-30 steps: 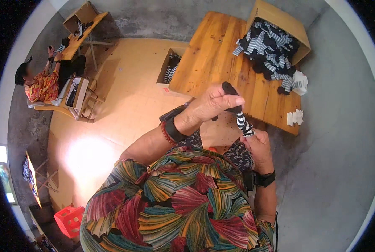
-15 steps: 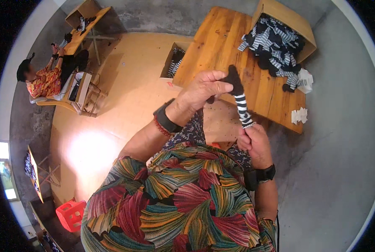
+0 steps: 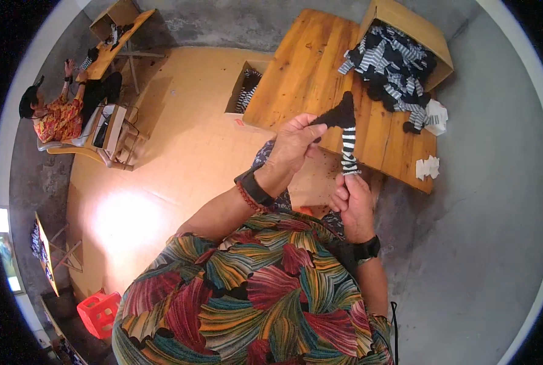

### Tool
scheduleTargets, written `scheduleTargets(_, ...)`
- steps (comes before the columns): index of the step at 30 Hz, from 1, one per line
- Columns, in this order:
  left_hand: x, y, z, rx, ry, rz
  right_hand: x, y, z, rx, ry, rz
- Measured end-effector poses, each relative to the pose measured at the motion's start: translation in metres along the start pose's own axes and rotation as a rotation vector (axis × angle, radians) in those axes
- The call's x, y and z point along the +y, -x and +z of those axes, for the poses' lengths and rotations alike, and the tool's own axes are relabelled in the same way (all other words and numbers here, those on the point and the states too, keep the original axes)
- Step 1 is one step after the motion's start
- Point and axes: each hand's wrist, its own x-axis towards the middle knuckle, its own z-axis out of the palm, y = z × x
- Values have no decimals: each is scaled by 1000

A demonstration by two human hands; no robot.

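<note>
A knitted sock stretches between my two hands, above the near edge of the wooden table. Its leg has black and white stripes, and its plain black part bends left to a point at the top. My left hand pinches the black end between thumb and fingers. Lower and to the right, my right hand is closed at the striped cuff; part of its fingers seems to be inside the opening, though the cuff hides how far.
On the wooden table, a tipped cardboard box spills a heap of striped socks. White paper pieces lie near the right edge. Another box stands left. A person sits far left; a red stool is lower left.
My left hand has shifted slightly down, and the black part now spreads wider between it and the tip. My right hand has moved a little left, still at the cuff.
</note>
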Motion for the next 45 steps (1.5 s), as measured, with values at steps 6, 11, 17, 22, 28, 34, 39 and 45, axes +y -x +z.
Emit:
scheduleTargets(6,12,-14,-24,-236,-371,23,-6,-5,-10,-101,19,50)
scheduleTargets(11,39,-10,-38,-66,-457,273,-6,-7,-20,-9,196,-50)
scheduleTargets(17,15,1,1,-174,-144,-7,1,-19,-15,141,927,-563)
scheduleTargets(22,20,-7,-1,28,63,-27,-4,-13,-12,165,1250,-782)
scheduleTargets(28,55,-34,-54,140,300,132,-4,1,-84,94,1498,-595)
scheduleTargets(34,50,-25,-46,-81,311,27,-27,0,-60,308,549,-433)
scheduleTargets(39,14,-21,-7,-137,450,-172,-18,-36,-2,78,651,-544)
scheduleTargets(45,4,-22,-5,-81,550,-270,-2,-35,11,-111,275,-274)
